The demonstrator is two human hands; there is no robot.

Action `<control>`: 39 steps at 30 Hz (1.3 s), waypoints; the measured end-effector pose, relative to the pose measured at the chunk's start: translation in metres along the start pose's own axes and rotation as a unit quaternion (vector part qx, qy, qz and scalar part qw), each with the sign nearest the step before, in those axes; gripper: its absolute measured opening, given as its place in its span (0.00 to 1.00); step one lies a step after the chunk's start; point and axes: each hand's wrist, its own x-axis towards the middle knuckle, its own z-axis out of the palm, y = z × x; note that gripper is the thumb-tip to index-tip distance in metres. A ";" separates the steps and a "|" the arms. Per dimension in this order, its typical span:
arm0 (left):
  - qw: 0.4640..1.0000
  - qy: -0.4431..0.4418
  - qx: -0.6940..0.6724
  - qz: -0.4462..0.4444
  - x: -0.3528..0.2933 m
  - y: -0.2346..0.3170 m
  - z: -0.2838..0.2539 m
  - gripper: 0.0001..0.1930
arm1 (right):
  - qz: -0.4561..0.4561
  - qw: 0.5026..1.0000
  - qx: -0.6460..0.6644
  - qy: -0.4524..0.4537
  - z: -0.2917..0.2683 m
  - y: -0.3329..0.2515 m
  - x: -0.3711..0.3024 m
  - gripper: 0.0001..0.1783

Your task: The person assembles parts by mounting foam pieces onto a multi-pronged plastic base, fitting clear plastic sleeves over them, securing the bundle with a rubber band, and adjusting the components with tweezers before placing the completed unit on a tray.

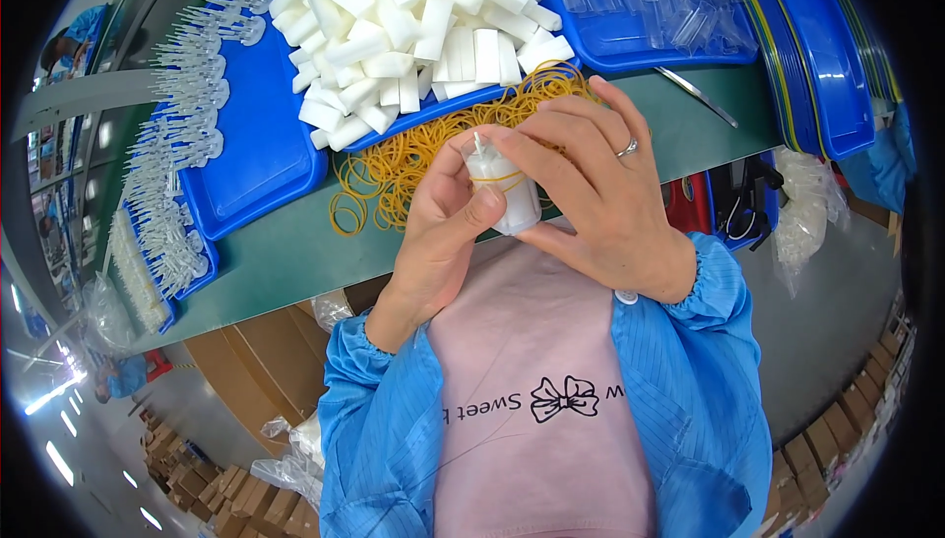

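Bundle (522, 205), white (yellow-banded), clamped between left hand (433, 245) and right hand (608, 201); rubber bands (386, 179) lie beyond.

Black lettering (485, 407), partly covered, on pink shirt (536, 326)

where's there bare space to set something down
Green tabletop is bare between the left blue tray and the rubber bands, and beside the tweezers; the tray's right side is bare too. Crowded: middle, with bands and white blocks.
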 end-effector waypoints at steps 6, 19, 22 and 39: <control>0.998 0.011 -0.062 -0.002 -0.003 0.005 0.003 0.35 | 0.031 0.991 0.129 0.000 -0.011 0.005 0.004 0.35; 0.978 -0.078 -0.189 -0.047 0.002 -0.008 -0.011 0.34 | 0.012 0.991 0.131 -0.009 -0.005 0.003 0.006 0.37; 0.941 -0.164 -0.288 -0.073 0.004 -0.010 -0.015 0.33 | 0.035 0.982 0.184 -0.025 -0.006 0.007 0.002 0.37; 0.983 -0.025 -0.173 -0.056 0.003 -0.004 -0.005 0.27 | 0.019 0.984 0.161 -0.068 -0.011 0.013 0.001 0.46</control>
